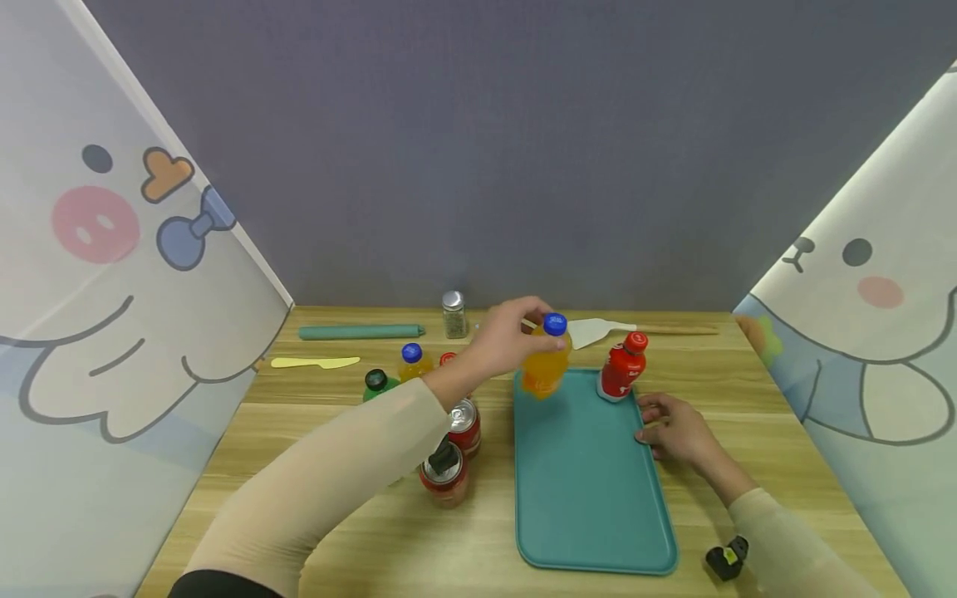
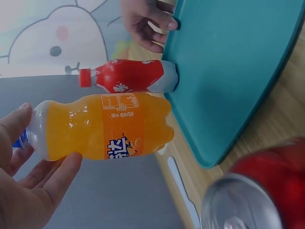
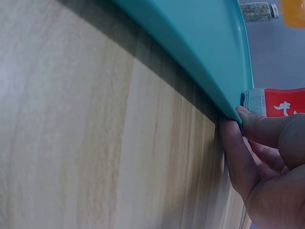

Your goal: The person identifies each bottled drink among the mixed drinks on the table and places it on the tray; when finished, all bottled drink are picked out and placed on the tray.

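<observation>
My left hand grips an orange soda bottle near its blue cap, holding it over the far left corner of a teal tray. Fingers and thumb wrap its neck in the left wrist view, and the orange label is uncovered. On the tray's far right corner stands a red bottle with a red cap and pale base. My right hand pinches the tray's right rim beside that bottle, thumb above and forefinger below, as the right wrist view shows.
Left of the tray stand red cans, another orange bottle and a green bottle, partly behind my left arm. Farther back are a spice shaker, a white spatula, a yellow knife and a teal stick.
</observation>
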Demonstrator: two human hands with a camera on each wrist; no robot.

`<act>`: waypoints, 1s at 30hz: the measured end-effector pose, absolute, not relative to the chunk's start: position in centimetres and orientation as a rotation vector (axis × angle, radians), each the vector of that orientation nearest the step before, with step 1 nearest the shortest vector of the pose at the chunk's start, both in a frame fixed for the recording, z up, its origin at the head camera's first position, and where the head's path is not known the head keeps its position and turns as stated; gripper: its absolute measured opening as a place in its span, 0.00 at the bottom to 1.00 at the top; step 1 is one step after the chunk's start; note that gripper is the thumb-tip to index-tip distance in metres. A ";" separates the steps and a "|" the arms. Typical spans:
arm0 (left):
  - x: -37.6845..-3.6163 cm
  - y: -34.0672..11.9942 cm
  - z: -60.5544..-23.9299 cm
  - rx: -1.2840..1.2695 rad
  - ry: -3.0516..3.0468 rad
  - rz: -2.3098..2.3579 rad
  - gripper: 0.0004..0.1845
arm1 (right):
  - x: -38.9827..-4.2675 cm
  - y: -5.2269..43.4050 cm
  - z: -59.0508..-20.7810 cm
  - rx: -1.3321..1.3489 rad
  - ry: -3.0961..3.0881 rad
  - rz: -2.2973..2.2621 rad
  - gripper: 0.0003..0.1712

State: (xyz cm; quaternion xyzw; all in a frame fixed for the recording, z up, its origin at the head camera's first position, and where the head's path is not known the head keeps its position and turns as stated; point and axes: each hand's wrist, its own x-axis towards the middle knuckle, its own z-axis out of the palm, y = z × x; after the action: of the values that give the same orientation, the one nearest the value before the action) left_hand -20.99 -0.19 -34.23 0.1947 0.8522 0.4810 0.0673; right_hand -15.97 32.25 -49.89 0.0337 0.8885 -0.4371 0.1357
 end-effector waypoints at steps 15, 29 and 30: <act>-23.5 4.7 -37.7 0.471 2.644 1.390 0.18 | -15.7 32.1 -49.8 0.061 2.586 -1.292 0.33; -24.2 7.2 -40.4 0.428 2.727 1.251 0.20 | -15.5 31.9 -49.8 0.067 2.607 -1.289 0.32; -24.2 7.3 -40.5 0.427 2.722 1.257 0.20 | -15.6 31.9 -49.8 0.072 2.609 -1.285 0.32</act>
State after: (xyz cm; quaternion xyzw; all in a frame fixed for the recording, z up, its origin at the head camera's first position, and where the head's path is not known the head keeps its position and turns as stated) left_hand -24.18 7.32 -40.47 0.1408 0.8974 0.4144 0.0565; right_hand -15.56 31.94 -49.80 0.0245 0.8907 -0.4388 0.1160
